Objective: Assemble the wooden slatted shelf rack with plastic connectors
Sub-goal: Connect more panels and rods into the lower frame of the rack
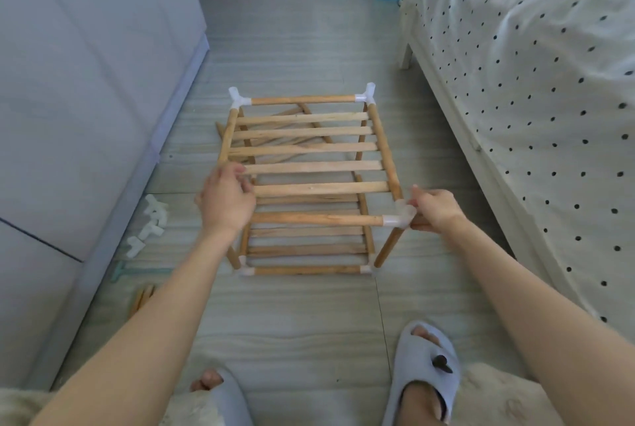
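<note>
A two-tier wooden slatted rack (309, 147) stands on the floor in the middle of the head view, its rods joined by white plastic connectors. My left hand (226, 198) grips the near left corner of the upper tier, covering the joint there. My right hand (434, 209) pinches the near right corner connector (400, 217) from the right side. The two far corner connectors (237, 97) point upward with open sockets.
Spare white connectors (151, 219) lie on the floor to the left beside a grey cabinet (86, 99). Loose wooden rods (142, 298) lie nearer me on the left. A bed with a dotted sheet (532, 99) runs along the right. My slippered feet (422, 374) are at the bottom.
</note>
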Demonstrator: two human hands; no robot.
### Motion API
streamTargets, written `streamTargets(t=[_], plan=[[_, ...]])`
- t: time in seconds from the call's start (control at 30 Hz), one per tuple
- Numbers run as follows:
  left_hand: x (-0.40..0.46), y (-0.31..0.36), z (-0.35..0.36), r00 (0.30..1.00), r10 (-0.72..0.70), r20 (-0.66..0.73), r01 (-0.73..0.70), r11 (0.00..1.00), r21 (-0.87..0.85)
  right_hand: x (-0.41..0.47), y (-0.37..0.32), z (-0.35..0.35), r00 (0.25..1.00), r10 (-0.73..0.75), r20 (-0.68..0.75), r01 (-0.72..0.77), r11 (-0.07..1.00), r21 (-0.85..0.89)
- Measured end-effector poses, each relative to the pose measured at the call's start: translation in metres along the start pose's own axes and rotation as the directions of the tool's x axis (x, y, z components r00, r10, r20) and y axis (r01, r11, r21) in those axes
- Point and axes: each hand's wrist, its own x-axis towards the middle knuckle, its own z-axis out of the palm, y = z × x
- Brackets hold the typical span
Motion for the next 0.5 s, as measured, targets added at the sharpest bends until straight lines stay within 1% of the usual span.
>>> streamTargets(t=[0.07, 0.1, 0.13, 0.17, 0.2, 0.23, 0.27, 0.3, 0.33, 0.37, 0.4, 0.43, 0.5], plan=[[-0.025, 0.017, 0.015, 0.991, 0.123, 0.054, -0.129, 0.985, 0.114, -0.008, 0.004, -0.004, 0.988, 0.024, 0.152, -0.028, 0.999, 0.026], [-0.040, 0.026, 0.022, 0.979, 0.175, 0.101, -0.185, 0.978, 0.101, -0.012, 0.008, -0.006, 0.969, 0.040, 0.244, -0.049, 0.998, 0.032], [-0.054, 0.033, 0.029, 0.959, 0.233, 0.161, -0.242, 0.969, 0.039, -0.017, 0.014, -0.008, 0.936, 0.056, 0.348, -0.069, 0.997, 0.024], [-0.068, 0.039, 0.037, 0.927, 0.296, 0.229, -0.295, 0.955, -0.037, -0.022, 0.018, -0.008, 0.890, 0.071, 0.450, -0.081, 0.997, 0.001], [-0.080, 0.044, 0.045, 0.882, 0.353, 0.312, -0.348, 0.935, -0.074, -0.027, 0.023, -0.008, 0.848, 0.082, 0.524, -0.079, 0.996, -0.027], [-0.091, 0.046, 0.052, 0.828, 0.393, 0.401, -0.403, 0.913, -0.062, -0.030, 0.026, -0.005, 0.836, 0.077, 0.544, -0.053, 0.997, -0.061], [-0.098, 0.047, 0.057, 0.778, 0.406, 0.479, -0.448, 0.894, -0.029, -0.031, 0.027, -0.001, 0.861, 0.043, 0.506, 0.007, 0.995, -0.097], [-0.102, 0.047, 0.060, 0.751, 0.403, 0.524, -0.469, 0.883, -0.008, -0.030, 0.029, 0.003, 0.908, -0.034, 0.418, 0.109, 0.982, -0.157], [-0.104, 0.047, 0.061, 0.744, 0.395, 0.539, -0.469, 0.883, -0.001, -0.027, 0.030, 0.006, 0.938, -0.166, 0.303, 0.248, 0.934, -0.256], [-0.105, 0.045, 0.061, 0.749, 0.394, 0.533, -0.464, 0.886, -0.002, -0.025, 0.031, 0.008, 0.917, -0.337, 0.212, 0.395, 0.839, -0.374], [-0.106, 0.043, 0.060, 0.752, 0.398, 0.525, -0.466, 0.885, -0.004, -0.024, 0.030, 0.009, 0.853, -0.480, 0.206, 0.515, 0.705, -0.488], [-0.107, 0.041, 0.060, 0.751, 0.399, 0.526, -0.461, 0.887, -0.015, -0.022, 0.030, 0.009, 0.781, -0.558, 0.280, 0.601, 0.554, -0.576], [-0.107, 0.036, 0.059, 0.755, 0.378, 0.536, -0.411, 0.909, -0.063, -0.019, 0.029, 0.009, 0.672, -0.576, 0.466, 0.683, 0.239, -0.690]])
